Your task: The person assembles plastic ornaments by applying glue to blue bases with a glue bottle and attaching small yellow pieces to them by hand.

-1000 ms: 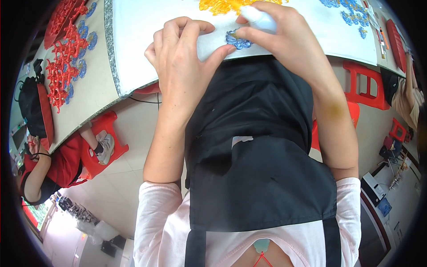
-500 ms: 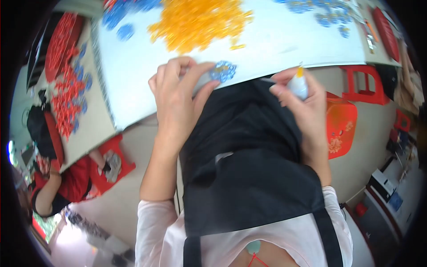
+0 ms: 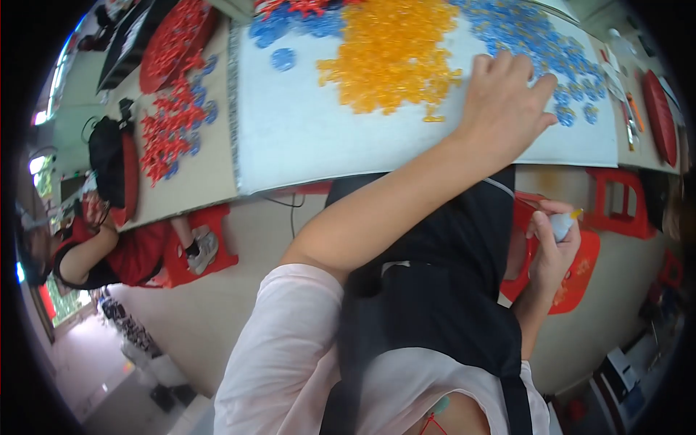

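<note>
My left hand (image 3: 504, 109) reaches across to the right part of the white table sheet (image 3: 290, 138), palm down. Its fingers are spread, and no piece shows between them. Next to the thumb lies a blue translucent disc-like piece (image 3: 565, 116), at the near edge of a spread of blue pieces with yellow bits (image 3: 522, 36). Below the table's front edge, my right hand (image 3: 552, 250) is closed round a small whitish squeeze bottle (image 3: 561, 225) with a yellow tip pointing up and right. Left of my left hand spreads a heap of yellow translucent pieces (image 3: 391, 58).
Blue discs (image 3: 283, 59) lie at the sheet's left. On the side table, red pieces (image 3: 168, 134) spread beside a filled red tray (image 3: 174, 43). Another red tray (image 3: 660, 116) and an orange-handled tool (image 3: 635, 112) lie far right. Red stools (image 3: 616, 203) stand below. A co-worker (image 3: 130, 250) sits at left.
My left hand has moved from the sheet's front edge, where it held a blue piece, over to the right-hand blue pieces. My right hand has lowered and moved right with the bottle.
</note>
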Demonstrator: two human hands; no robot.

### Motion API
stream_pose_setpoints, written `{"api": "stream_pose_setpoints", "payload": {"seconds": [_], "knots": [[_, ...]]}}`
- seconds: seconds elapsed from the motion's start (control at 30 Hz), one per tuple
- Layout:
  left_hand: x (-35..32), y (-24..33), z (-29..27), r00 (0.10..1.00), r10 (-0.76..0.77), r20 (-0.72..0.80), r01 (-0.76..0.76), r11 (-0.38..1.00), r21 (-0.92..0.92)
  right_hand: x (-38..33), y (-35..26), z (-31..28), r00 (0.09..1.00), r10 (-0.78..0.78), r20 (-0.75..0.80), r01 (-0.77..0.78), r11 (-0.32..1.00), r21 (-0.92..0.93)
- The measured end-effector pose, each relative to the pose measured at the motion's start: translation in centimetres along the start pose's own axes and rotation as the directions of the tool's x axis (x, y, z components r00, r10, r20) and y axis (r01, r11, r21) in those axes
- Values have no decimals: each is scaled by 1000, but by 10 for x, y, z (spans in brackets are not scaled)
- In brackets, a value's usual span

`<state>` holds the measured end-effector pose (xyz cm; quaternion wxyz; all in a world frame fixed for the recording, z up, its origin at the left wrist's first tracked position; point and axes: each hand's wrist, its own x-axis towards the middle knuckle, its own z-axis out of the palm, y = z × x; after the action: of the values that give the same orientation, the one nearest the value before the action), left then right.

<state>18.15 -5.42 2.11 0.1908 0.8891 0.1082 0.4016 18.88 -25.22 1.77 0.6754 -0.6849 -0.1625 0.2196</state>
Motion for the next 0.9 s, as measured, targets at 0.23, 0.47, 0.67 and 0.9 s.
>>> {"api": "stream_pose_setpoints", "payload": {"seconds": [0.23, 0.47, 0.67, 0.9], "knots": [[-56, -155, -159, 951, -301, -75, 284, 745, 603, 12, 2, 34, 990, 38, 133, -38, 999, -4], [-62, -174, -171, 815, -579, -30, 530, 724, 441, 5, -6, 63, 973, -5, 231, 24, 996, -81], [-63, -167, -168, 826, -563, -16, 551, 801, 232, 2, -6, 69, 960, 26, 277, 7, 993, -117], [-60, -155, -168, 802, -596, 35, 595, 791, -143, 4, -1, 68, 952, 43, 304, -5, 992, -126]]}}
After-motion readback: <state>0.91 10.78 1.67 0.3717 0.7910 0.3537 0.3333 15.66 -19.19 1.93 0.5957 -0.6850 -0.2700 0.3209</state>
